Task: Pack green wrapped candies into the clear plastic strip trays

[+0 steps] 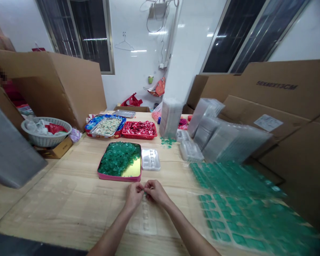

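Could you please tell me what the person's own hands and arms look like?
The left hand and right hand wear no gloves, and no sleeve, watch or bracelet shows on the forearms. Any rings are too small to tell.

green piece [144,192] mostly hidden, forearms [114,229] cut off

Small packing workshop: broad desk [77,202] with trays of green pieces [117,158] at eleven o'clock, cardboard cartons [277,92] at two o'clock.

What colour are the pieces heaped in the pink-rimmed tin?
Translucent green, seen best in the head view.
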A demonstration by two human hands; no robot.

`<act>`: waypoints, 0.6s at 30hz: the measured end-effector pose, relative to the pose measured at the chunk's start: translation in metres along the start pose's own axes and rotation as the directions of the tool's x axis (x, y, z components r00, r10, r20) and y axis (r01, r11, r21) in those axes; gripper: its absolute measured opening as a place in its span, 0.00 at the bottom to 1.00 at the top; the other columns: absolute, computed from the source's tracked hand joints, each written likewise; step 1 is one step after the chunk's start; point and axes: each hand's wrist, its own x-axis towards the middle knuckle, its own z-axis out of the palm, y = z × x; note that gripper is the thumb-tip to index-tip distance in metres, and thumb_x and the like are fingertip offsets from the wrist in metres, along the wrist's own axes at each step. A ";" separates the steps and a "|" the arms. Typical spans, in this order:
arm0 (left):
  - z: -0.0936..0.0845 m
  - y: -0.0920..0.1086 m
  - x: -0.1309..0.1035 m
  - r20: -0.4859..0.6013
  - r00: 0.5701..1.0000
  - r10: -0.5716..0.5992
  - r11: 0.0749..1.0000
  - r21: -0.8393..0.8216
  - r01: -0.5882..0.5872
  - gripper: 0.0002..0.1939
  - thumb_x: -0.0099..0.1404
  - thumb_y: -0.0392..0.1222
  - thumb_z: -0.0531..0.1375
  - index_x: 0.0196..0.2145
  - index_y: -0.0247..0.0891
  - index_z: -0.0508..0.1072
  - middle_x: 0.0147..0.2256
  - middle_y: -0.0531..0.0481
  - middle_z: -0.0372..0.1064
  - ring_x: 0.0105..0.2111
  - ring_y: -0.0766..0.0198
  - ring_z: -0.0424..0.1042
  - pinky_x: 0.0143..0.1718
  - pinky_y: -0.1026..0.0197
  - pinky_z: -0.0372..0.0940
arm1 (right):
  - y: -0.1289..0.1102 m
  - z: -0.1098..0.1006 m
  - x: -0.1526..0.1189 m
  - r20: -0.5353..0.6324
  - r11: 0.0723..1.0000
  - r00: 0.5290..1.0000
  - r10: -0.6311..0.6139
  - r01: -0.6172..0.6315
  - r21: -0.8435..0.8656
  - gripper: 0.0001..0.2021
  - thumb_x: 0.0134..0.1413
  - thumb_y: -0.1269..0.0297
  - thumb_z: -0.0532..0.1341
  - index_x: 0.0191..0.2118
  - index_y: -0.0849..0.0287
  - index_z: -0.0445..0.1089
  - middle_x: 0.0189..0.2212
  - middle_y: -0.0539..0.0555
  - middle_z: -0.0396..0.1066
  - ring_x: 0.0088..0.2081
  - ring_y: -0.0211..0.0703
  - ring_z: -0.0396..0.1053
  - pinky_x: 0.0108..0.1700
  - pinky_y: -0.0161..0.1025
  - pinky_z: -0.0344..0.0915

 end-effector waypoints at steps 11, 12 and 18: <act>0.000 -0.002 -0.004 -0.011 0.998 0.068 0.988 0.138 -0.066 0.07 0.45 0.29 0.56 0.19 0.37 0.72 0.22 0.52 0.66 0.26 0.63 0.63 0.29 0.64 0.54 | -0.006 -0.002 -0.005 -0.089 0.953 0.988 -0.130 0.099 -0.287 0.05 0.37 0.75 0.55 0.19 0.59 0.64 0.19 0.50 0.66 0.26 0.40 0.65 0.31 0.35 0.59; 0.000 -0.002 -0.005 -0.017 0.997 0.080 0.986 0.151 -0.076 0.07 0.46 0.29 0.57 0.18 0.38 0.72 0.22 0.51 0.65 0.26 0.63 0.63 0.30 0.63 0.54 | -0.006 -0.002 -0.006 -0.096 0.925 0.980 -0.173 0.128 -0.358 0.06 0.37 0.76 0.55 0.19 0.60 0.65 0.22 0.52 0.67 0.29 0.41 0.65 0.33 0.36 0.59; 0.003 -0.013 -0.009 0.010 0.991 0.136 0.957 0.258 -0.134 0.07 0.48 0.30 0.56 0.21 0.39 0.73 0.25 0.49 0.64 0.28 0.60 0.63 0.31 0.61 0.52 | -0.034 -0.010 0.002 0.007 0.658 0.939 -0.345 0.248 -0.711 0.09 0.46 0.73 0.53 0.24 0.61 0.69 0.25 0.55 0.69 0.30 0.42 0.66 0.32 0.35 0.57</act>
